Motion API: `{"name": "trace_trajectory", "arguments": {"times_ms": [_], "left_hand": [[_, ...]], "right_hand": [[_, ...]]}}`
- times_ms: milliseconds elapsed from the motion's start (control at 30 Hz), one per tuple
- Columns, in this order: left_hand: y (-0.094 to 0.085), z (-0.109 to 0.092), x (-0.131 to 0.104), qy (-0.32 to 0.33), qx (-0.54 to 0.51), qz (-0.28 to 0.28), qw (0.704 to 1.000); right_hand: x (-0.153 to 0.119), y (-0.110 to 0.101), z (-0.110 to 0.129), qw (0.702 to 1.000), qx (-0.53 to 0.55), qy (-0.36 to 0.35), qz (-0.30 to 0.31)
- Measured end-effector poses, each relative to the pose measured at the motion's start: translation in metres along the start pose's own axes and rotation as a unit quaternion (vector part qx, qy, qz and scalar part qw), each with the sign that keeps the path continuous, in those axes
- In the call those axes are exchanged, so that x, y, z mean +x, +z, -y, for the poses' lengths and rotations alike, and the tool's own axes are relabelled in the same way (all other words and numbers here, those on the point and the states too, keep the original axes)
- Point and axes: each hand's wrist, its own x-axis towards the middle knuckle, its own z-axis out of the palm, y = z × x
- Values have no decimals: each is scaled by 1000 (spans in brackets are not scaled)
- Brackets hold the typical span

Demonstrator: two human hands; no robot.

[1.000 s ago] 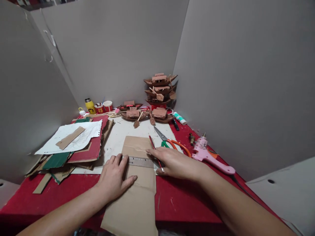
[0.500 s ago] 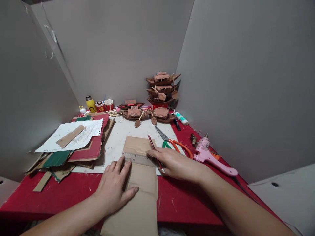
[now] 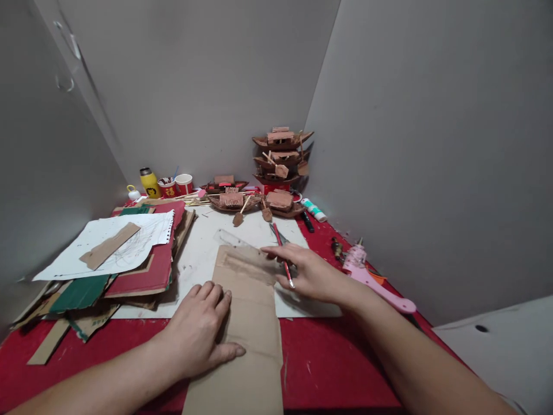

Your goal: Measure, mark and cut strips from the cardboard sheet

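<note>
A: Where does the cardboard (image 3: 248, 357) lie relative to the hands?

B: It extends lengthwise between them, over the white sheet (image 3: 196, 239) and the near part of the red cloth (image 3: 332, 357). The left hand (image 3: 196, 325) rests palm down on its left edge, fingers loosely bent together, thumb spread across the surface. The right hand (image 3: 313, 274) is above its far right corner.

A: And the state of the right hand?

B: Partly closed, with the red pencil (image 3: 283, 256) held slantwise between thumb and fingers. The same fingers hold the right end of the clear ruler (image 3: 242, 244); the ruler is blurred, so its exact contact with the cardboard is uncertain.

A: What differs from the frame half a second earlier?

B: There, the ruler lay across the cardboard with its left end under the left fingertips. Here it is free of that hand and slants, its left end now beyond the cardboard's far edge. The scissors (image 3: 279, 233), whose orange handles showed before, are mostly hidden behind the right hand.

A: What surrounds the work?

B: Stacked cardboard pieces (image 3: 142, 279) at left, model boats (image 3: 280, 199) at the back, a pink glue gun (image 3: 380, 288) at right.
</note>
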Motion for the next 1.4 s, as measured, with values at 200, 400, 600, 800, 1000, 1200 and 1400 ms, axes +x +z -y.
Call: {"name": "trace_trajectory", "arguments": {"times_ms": [200, 400, 600, 800, 1000, 1200, 1400], "left_hand": [[9, 12, 27, 48, 21, 3, 999], [20, 22, 59, -2, 20, -46, 999], [28, 33, 65, -16, 40, -37, 998], [26, 38, 71, -9, 82, -18, 996], [27, 36, 71, -15, 100, -18, 995], [24, 35, 69, -24, 100, -29, 994], [24, 35, 64, -46, 102, -24, 993]], "right_hand": [[9, -2, -15, 993, -107, 22, 33], [23, -3, -4, 987, -120, 13, 101], [22, -2, -9, 989, -100, 29, 103], [-11, -17, -22, 981, -147, 124, 14], [-34, -10, -26, 956, -186, 225, 39], [-27, -2, -21, 948, -203, 245, 19], [-34, 6, -24, 940, -216, 265, -1]]}}
